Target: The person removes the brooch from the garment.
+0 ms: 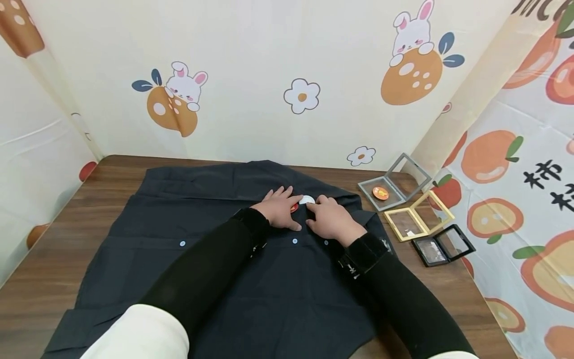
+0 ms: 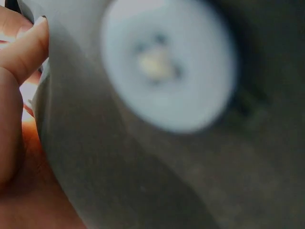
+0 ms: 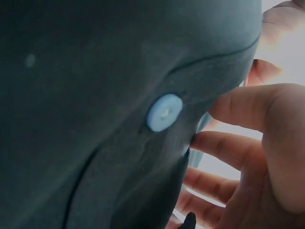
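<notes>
A dark navy garment (image 1: 251, 279) with light blue buttons lies spread over the table. My left hand (image 1: 280, 208) rests on its upper part, fingers spread and pointing away from me. Beside that hand's thumb and forefinger a small red round piece (image 1: 294, 208) shows, partly covered. My right hand (image 1: 333, 219) is on the cloth just to the right, with its forefinger at the edge of a white round disc (image 1: 307, 200) and its thumb apart from the finger. One button (image 2: 167, 67) fills much of the left wrist view; another button (image 3: 165, 112) shows near the right hand's fingers.
Three hinged cases stand open at the right edge of the wooden table (image 1: 58, 259): a grey case (image 1: 365, 187) holding an orange round badge (image 1: 380, 193), a yellow case (image 1: 394, 234) and a black case (image 1: 419, 249). Printed cloth walls (image 1: 251, 114) rise behind and beside.
</notes>
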A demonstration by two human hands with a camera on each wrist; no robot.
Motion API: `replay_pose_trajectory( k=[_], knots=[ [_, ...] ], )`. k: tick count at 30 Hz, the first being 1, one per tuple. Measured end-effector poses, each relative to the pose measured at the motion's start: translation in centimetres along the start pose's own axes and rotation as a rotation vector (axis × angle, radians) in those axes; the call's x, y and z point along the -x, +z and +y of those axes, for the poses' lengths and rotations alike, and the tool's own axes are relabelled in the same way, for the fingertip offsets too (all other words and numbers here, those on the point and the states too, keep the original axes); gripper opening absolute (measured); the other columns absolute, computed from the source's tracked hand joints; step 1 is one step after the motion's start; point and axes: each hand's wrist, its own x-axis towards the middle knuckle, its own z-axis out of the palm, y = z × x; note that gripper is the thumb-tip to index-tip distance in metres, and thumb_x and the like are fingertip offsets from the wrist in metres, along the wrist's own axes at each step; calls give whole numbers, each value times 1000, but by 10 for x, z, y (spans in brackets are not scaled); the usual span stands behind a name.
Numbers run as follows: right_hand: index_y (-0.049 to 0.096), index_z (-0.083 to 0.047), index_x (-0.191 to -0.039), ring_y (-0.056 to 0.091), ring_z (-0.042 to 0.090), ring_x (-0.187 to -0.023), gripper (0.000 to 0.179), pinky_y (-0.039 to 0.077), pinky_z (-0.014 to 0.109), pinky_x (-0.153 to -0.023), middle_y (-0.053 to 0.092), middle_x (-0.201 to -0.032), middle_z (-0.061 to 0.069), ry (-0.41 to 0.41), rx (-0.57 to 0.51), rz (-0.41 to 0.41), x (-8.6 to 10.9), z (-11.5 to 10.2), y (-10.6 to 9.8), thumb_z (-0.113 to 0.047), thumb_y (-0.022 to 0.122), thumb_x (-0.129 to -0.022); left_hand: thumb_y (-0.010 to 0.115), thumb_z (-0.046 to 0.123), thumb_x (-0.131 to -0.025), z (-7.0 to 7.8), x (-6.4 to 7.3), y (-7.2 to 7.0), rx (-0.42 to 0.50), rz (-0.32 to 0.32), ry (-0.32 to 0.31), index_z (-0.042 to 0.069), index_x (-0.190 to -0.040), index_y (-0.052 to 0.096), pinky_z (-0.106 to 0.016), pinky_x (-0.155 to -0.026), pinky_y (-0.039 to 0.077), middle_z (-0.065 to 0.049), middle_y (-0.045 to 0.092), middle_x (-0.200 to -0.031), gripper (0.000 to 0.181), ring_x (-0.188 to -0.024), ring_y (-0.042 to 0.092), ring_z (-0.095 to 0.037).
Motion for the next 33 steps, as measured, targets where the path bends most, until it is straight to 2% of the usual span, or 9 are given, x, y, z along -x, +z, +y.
replay_pose_trajectory(
  k=[10, 19, 28, 33],
  knots=[
    [48, -14, -156, 49, 34, -121, 60, 46, 50, -97, 50, -138, 15, -1, -25, -11, -3, 2, 2, -40, 61, -104, 74, 52, -93, 3, 3, -5, 4, -21, -18, 27, -166, 25, -50, -125, 2, -9, 7, -173, 92, -158, 1, -30],
    [47, -13, -157, 48, 34, -123, 61, 45, 51, -99, 49, -141, 16, -14, -36, -21, -2, 1, 1, -40, 61, -104, 73, 55, -93, 6, 1, -5, -90, -34, -61, 27, -166, 24, -52, -125, 8, -10, 9, -173, 93, -158, 4, -32],
    [46, -13, -157, 48, 32, -119, 61, 45, 49, -97, 48, -141, 15, -22, -35, -34, 1, 4, 2, -39, 62, -104, 72, 57, -92, 9, 4, -3, -130, -33, -38, 27, -166, 24, -51, -125, 11, -10, 10, -172, 93, -158, 7, -32],
    [42, -15, -159, 48, 32, -120, 63, 46, 51, -96, 48, -142, 14, -55, 20, 2, 2, 7, 3, -41, 60, -105, 71, 58, -92, 7, 2, -5, -148, -24, -48, 27, -166, 24, -51, -125, 11, -9, 10, -173, 93, -158, 7, -32]
  ],
)
